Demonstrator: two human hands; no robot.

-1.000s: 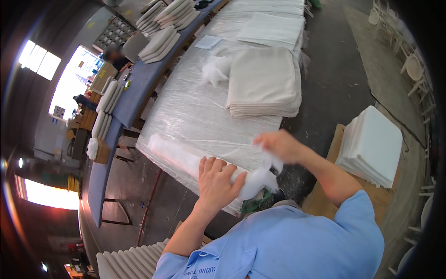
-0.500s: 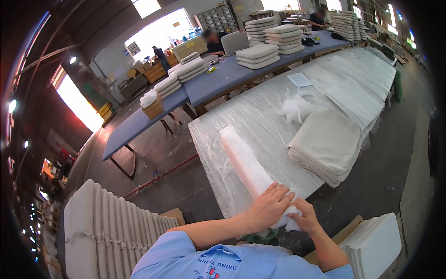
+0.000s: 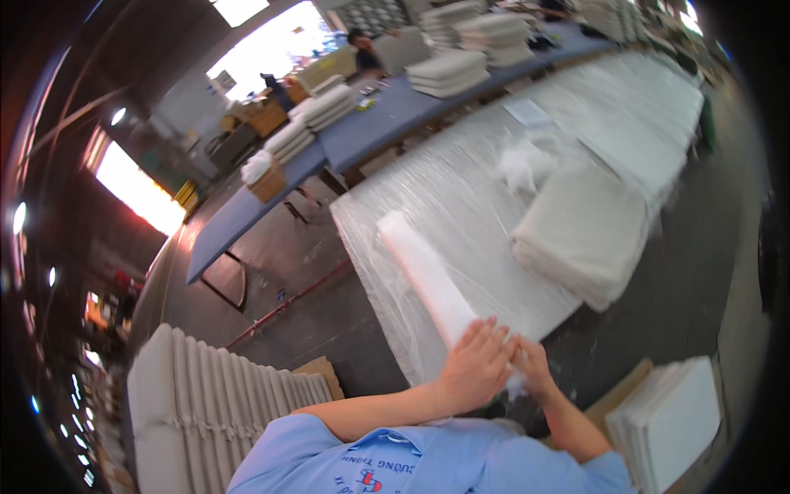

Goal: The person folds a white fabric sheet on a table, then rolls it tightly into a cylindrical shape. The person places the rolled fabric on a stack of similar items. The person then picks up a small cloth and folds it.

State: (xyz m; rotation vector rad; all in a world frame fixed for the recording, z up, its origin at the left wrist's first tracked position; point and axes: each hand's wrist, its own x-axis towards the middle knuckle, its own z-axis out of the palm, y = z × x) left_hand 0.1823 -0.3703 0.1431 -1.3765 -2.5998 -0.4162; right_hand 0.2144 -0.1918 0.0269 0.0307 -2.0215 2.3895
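A long white strip of soft wadding (image 3: 428, 276), folded or rolled lengthwise, lies slantwise on the plastic-covered table (image 3: 465, 193). Across its near end rests my left hand (image 3: 476, 366), fingers stretched out and side by side. My right hand (image 3: 533, 368) is closed at the same end, with a loose white tuft showing below it. Motion blur and the left hand partly hide the right fingers. A stack of beige fabric pieces (image 3: 584, 226) sits to the right on the table, near a crumpled white piece (image 3: 524, 165).
Tied beige cushions (image 3: 185, 395) stand in a row at lower left; a white stack (image 3: 671, 424) leans at lower right. Beyond, a blue table (image 3: 374, 132) bears cushion piles (image 3: 448, 72) and a cardboard box (image 3: 267, 183). A person (image 3: 366, 58) is behind it.
The view has tilted and shifted slightly, with blur. My left hand has moved a little up and lies flatter on the wadding; my right hand has come closer beside it.
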